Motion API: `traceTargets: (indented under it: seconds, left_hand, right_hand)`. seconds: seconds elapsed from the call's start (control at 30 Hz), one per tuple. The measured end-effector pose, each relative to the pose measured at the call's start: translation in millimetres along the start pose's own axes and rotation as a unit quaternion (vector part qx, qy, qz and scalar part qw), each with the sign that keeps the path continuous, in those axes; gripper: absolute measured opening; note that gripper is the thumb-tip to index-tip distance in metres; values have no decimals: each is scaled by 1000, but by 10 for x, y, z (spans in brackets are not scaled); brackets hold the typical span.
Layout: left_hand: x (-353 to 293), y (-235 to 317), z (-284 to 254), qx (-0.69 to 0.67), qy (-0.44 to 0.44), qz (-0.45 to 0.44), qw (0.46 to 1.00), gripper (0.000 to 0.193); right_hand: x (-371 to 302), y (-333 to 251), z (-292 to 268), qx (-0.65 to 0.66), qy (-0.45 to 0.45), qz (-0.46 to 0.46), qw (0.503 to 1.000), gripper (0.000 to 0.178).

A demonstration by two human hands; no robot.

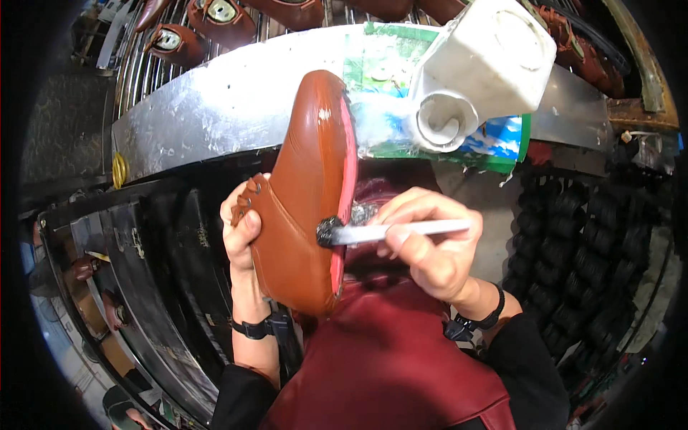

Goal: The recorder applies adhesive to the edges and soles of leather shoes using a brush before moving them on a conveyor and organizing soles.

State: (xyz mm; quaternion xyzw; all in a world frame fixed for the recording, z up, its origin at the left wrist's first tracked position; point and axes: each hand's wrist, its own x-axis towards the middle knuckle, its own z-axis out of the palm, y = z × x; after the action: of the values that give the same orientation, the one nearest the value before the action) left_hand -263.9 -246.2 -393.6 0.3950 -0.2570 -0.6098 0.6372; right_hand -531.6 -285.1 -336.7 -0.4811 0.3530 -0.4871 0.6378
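A brown leather shoe (308, 165) is tilted on its side in front of me, toe pointing away and the pink edge of its sole facing right. My left hand (242, 226) grips it at the laced opening, thumb on the leather, other fingers partly hidden behind. In my right hand (430, 240) is a brush with a pale flat handle (365, 233), pinched between thumb and fingers. Its dark, clumped head touches the shoe's side beside the pink edge. Beyond the shoe stands a white plastic container (491, 61) with a round opening, smeared with white residue.
A metal ledge (215, 107) curves across the far side, with a green and blue printed sheet (505, 140) under the container. Several brown shoes (222, 21) sit on rollers behind it. Black soles (566, 251) are stacked at right; dark panels (154, 265) stand at left.
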Motion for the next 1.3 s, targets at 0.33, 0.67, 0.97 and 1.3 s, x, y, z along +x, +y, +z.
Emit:
traceTargets:
  seconds: [0.33, 0.67, 0.97, 1.3]
  left_hand:
    - [52, 86, 51, 1, 27, 45, 999, 46]
    - [82, 214, 238, -110, 51, -31, 992, 35]
    - [95, -19, 336, -316, -85, -44, 944, 38]
    - [41, -22, 677, -190, 126, -49, 973, 42]
  right_hand:
    - [-94, -418, 129, -50, -46, 60, 996, 19]
    - [1, -526, 93, -173, -159, -139, 962, 23]
    - [774, -679, -49, -106, -295, -266, 912, 32]
    - [1565, -306, -414, -91, -177, -66, 978, 22]
